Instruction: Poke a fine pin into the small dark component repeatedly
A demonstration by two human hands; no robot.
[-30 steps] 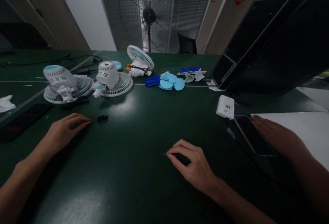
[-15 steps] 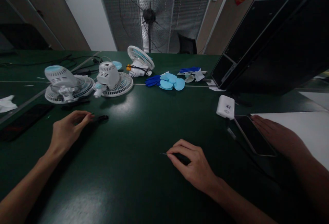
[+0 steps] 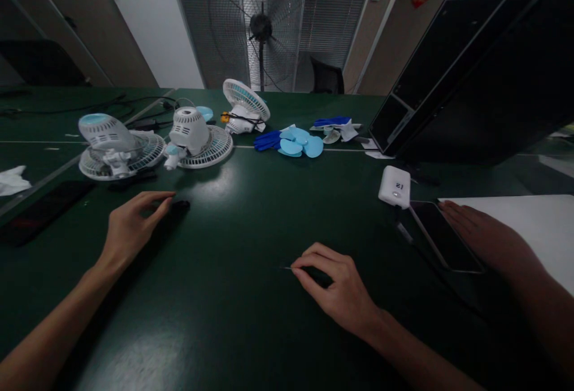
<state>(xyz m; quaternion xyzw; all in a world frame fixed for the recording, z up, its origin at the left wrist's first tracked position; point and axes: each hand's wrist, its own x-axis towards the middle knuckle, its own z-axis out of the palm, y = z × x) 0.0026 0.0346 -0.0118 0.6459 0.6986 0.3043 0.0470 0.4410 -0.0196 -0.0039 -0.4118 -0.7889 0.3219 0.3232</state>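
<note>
My left hand (image 3: 134, 220) is over the left of the green table (image 3: 242, 211), thumb and fingertips apart with nothing visible between them. Just beyond its fingertips lies a small black object (image 3: 183, 205). Near the middle, my right hand (image 3: 336, 283) pinches a thin pointed tool (image 3: 286, 268); the rest of the tool is hidden in the dark under the palm. Two white fans (image 3: 110, 140) (image 3: 191, 134) lie face down beyond my left hand. A light blue fan blade (image 3: 299, 141) lies at the back, beside blue gloves (image 3: 268, 141).
Another person's hand (image 3: 479, 229) rests at the right beside a phone (image 3: 443, 235) and a white power bank (image 3: 394, 186). A large black monitor (image 3: 475, 80) leans behind them. At the far left lies a dark tablet (image 3: 45, 211). A third fan (image 3: 244, 107) stands at the back.
My left hand has moved right, closer to the small black object, and its thumb and fingers have parted. My right hand has barely moved.
</note>
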